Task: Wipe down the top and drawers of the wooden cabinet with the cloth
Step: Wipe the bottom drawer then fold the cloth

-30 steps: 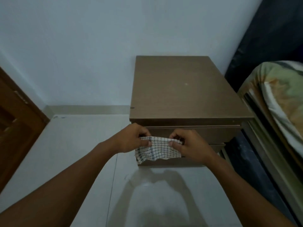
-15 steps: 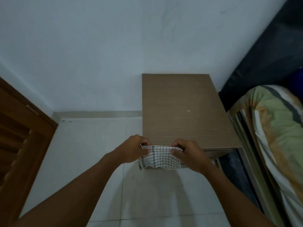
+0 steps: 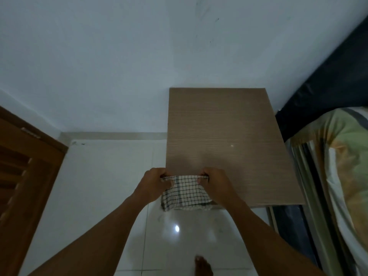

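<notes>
The wooden cabinet point(image 3: 225, 136) stands against the white wall, and I look almost straight down on its bare top; the drawers are hidden from this angle. A white cloth with a dark check pattern point(image 3: 186, 193) hangs stretched between my hands over the cabinet's near left corner. My left hand point(image 3: 154, 184) grips the cloth's top left edge, just off the cabinet's left side. My right hand point(image 3: 214, 183) grips the top right edge, above the cabinet's front part.
A bed with a patterned cover point(image 3: 342, 166) and a dark headboard point(image 3: 326, 76) lies close on the right of the cabinet. A brown wooden door point(image 3: 23, 172) stands at the left. White tiled floor point(image 3: 103, 186) spreads in front, with my bare foot point(image 3: 203, 265) on it.
The view has risen, so the cabinet's top now shows from above and the drawer fronts have gone out of sight. Both hands with the cloth went from in front of the drawers up to the top's edge.
</notes>
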